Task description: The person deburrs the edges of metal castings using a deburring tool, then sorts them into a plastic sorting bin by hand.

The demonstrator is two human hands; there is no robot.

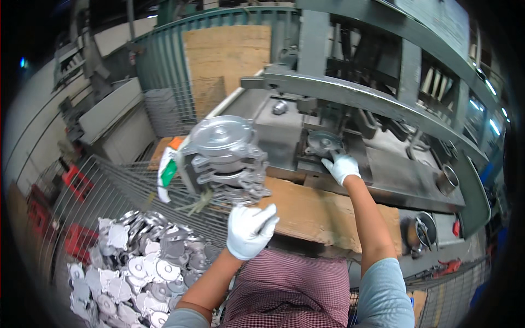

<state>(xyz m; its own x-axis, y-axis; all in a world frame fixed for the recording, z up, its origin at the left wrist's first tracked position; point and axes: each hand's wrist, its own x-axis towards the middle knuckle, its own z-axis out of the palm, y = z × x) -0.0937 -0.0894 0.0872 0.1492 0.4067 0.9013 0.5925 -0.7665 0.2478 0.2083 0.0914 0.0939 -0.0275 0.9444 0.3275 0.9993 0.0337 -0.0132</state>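
My right hand (344, 168), in a white glove, reaches to the press and grips the near rim of a round cast metal cover (322, 142). That cover lies flat in the fixture on the press bed; my fingertips are partly hidden at its edge. My left hand (250, 232), also gloved in white, hangs in front of a stack of similar metal covers (223, 136). Its fingers are curled in, and whether anything is inside them is hidden. The stack stands left of the press, several covers high.
A wire basket (147, 188) holds a heap of cast covers (117, 290) at lower left. A wooden board (322, 210) runs along the press front. The green press frame (350, 90) crosses overhead. Right stand a metal cylinder (447, 180) and a pot (421, 229) with tools.
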